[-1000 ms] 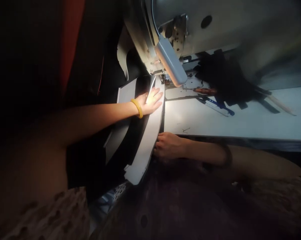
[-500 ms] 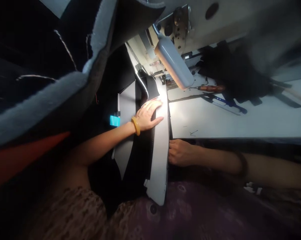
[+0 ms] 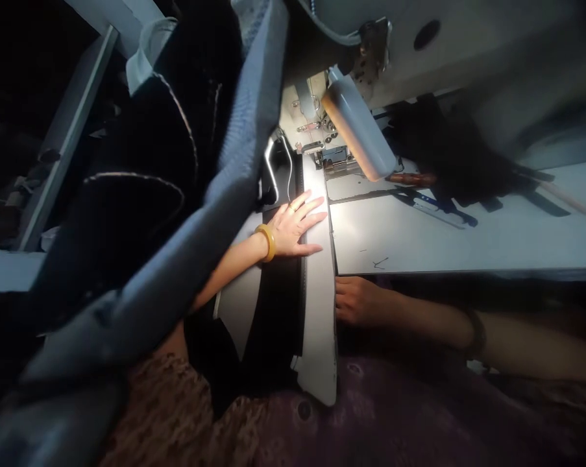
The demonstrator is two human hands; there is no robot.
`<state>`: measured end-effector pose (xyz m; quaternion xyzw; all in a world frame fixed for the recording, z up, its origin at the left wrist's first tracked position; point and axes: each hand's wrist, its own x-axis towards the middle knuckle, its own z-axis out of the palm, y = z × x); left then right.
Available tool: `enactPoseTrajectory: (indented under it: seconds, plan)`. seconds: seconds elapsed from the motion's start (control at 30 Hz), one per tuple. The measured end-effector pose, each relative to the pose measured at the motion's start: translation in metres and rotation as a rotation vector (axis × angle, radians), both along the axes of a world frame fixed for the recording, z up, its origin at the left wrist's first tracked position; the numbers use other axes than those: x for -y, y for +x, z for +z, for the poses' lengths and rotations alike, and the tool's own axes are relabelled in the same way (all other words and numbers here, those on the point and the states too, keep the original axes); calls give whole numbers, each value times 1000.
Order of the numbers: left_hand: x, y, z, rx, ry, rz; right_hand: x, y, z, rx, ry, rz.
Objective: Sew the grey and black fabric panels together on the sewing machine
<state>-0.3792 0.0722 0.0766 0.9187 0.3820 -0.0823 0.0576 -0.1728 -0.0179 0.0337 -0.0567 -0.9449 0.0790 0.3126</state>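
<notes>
My left hand [image 3: 296, 224], with a yellow bangle on the wrist, lies flat with fingers spread on a long grey and black fabric piece [image 3: 317, 311]. The piece runs toward the needle area of a sewing machine [image 3: 322, 139]. My right hand [image 3: 355, 301] is below the table's front edge, fingers curled against the right edge of the grey strip. A lit lamp head [image 3: 358, 133] on the machine shines on the fabric.
A white sewing table [image 3: 468, 240] stretches to the right, with a brown-handled tool [image 3: 412, 177], blue scissors [image 3: 439, 209] and black cloth scraps [image 3: 458, 152] near the machine. A big dark garment with grey lining [image 3: 176, 194] hangs at the left, over my left forearm.
The view has swung, bringing the hanging dark garment further across the left. My left hand has spread its fingers further up the fabric; my right hand stays at the strip's edge.
</notes>
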Motion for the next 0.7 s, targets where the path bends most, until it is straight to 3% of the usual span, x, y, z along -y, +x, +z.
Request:
enactPoseTrajectory:
  seconds: [0.17,0.3,0.7]
  plan:
    - [1,-3,-3,116,19,-22,-12,8,5,42,127,-141]
    - [-1,-3,-4,159,1,-20,-19,11,7,93,198,-104]
    - [-6,-5,-9,165,-20,-49,-24,9,13,139,212,-62]
